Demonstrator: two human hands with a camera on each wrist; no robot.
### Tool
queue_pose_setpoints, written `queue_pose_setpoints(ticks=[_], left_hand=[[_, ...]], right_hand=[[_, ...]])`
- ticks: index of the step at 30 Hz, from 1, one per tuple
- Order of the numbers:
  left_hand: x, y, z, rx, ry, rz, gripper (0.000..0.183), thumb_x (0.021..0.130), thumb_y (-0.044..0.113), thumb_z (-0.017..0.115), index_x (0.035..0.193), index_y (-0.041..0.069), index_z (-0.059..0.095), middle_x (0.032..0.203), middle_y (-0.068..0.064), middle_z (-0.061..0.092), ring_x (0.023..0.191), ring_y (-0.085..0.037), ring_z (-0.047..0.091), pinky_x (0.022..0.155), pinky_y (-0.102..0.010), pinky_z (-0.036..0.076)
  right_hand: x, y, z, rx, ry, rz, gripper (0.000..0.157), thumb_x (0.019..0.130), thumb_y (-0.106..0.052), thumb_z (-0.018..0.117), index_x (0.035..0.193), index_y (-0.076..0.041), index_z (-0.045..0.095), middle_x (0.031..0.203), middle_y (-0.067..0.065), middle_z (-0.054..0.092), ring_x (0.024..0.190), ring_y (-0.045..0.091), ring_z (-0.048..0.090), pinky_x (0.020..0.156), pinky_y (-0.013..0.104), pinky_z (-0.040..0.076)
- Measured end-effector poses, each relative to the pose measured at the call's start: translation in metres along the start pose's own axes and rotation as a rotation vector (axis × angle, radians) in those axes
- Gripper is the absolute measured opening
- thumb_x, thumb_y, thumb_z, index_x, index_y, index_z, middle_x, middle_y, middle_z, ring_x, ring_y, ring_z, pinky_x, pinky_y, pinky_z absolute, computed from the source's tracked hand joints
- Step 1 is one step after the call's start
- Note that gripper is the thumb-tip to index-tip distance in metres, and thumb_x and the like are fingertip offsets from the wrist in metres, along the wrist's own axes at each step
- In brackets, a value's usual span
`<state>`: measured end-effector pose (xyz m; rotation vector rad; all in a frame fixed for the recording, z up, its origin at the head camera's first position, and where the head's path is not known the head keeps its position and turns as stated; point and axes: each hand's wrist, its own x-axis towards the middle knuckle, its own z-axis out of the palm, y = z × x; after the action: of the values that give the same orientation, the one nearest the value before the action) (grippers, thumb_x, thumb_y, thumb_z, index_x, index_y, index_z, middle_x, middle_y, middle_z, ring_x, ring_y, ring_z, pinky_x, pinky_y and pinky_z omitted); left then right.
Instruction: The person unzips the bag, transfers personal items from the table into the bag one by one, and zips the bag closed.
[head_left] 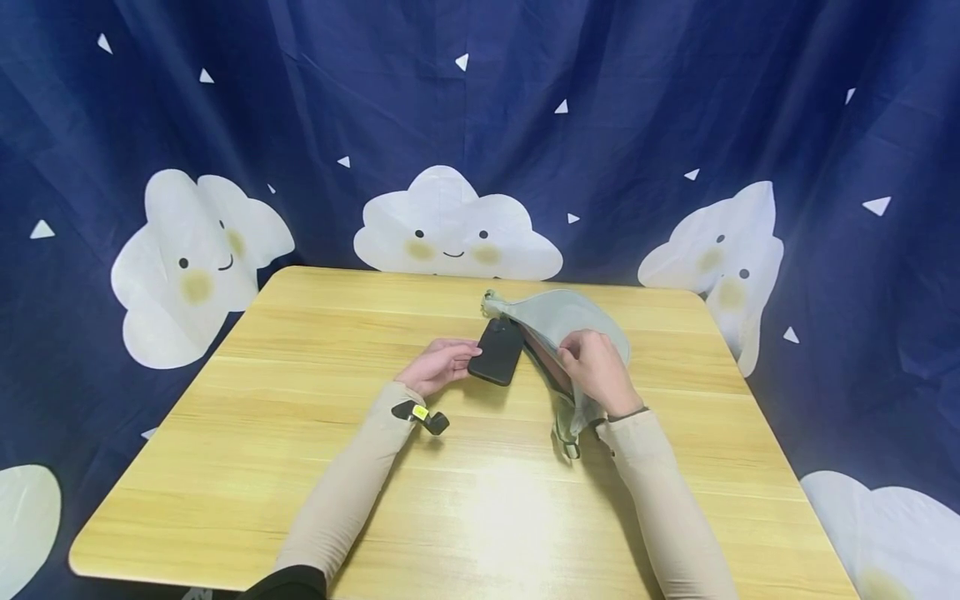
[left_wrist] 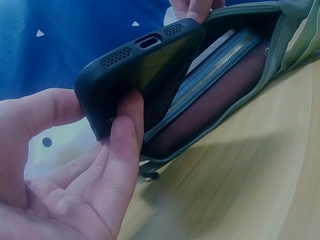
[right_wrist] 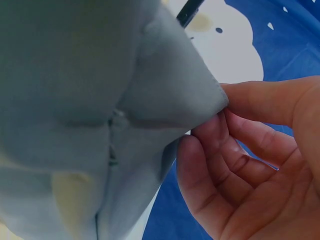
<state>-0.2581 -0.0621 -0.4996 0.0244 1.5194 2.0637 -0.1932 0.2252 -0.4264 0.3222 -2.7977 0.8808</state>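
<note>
A black smartphone [head_left: 497,352] is pinched at its lower end by my left hand [head_left: 442,365]. In the left wrist view, the charging port and speaker holes of the phone [left_wrist: 145,65] show, and its far end is by the bag's mouth. My right hand [head_left: 597,367] pinches the edge of a grey-green fabric bag [head_left: 573,312], holding its opening apart. In the right wrist view, thumb and fingers of the right hand [right_wrist: 250,160] grip the cloth's edge. Inside the bag lies a dark pouch with a zipper [left_wrist: 215,62], beside a reddish-brown lining [left_wrist: 220,92].
The bag rests on a light wooden table [head_left: 300,467]. Strap ends with a buckle [head_left: 570,450] hang toward the near side. A blue curtain [head_left: 315,83] with white clouds stands behind the table. A small black device [head_left: 431,421] is strapped to the left wrist.
</note>
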Motion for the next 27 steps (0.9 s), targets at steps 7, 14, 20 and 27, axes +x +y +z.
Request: queue_pose_setpoints(ticks=[7,14,20,27], left_hand=[[0.002,-0.001,0.010,0.007,-0.028,0.004,0.042,0.099,0.000,0.059,0.139,-0.010,0.052,0.098,-0.004,0.078,0.092,-0.014,0.076,0.088,-0.028,0.064],[0.003,-0.004,0.018,-0.034,-0.017,0.004,0.041,0.101,-0.001,0.056,0.141,-0.011,0.049,0.097,-0.003,0.078,0.090,-0.013,0.075,0.083,-0.025,0.064],[0.005,-0.005,0.023,-0.082,-0.027,0.032,0.038,0.102,-0.002,0.055,0.138,-0.010,0.049,0.103,-0.003,0.076,0.095,-0.013,0.073,0.085,-0.024,0.063],[0.008,-0.008,0.029,-0.103,-0.039,0.057,0.039,0.101,-0.003,0.056,0.138,-0.011,0.050,0.104,-0.004,0.076,0.095,-0.014,0.073,0.086,-0.024,0.062]], right_hand=[[0.000,0.000,0.000,-0.001,0.006,-0.007,0.012,0.092,-0.007,0.068,0.096,0.002,0.076,0.095,0.018,0.079,0.091,0.034,0.075,0.084,0.050,0.061],[0.001,0.000,-0.001,-0.001,0.015,-0.020,0.012,0.092,-0.006,0.068,0.095,0.003,0.076,0.094,0.018,0.079,0.090,0.035,0.075,0.084,0.050,0.061],[0.001,0.000,0.000,0.000,0.021,-0.027,0.012,0.091,-0.005,0.068,0.096,0.003,0.076,0.094,0.019,0.079,0.091,0.035,0.075,0.085,0.051,0.061],[0.001,0.000,0.001,-0.001,0.024,-0.026,0.012,0.091,-0.005,0.068,0.095,0.003,0.075,0.095,0.019,0.078,0.091,0.035,0.074,0.086,0.050,0.061]])
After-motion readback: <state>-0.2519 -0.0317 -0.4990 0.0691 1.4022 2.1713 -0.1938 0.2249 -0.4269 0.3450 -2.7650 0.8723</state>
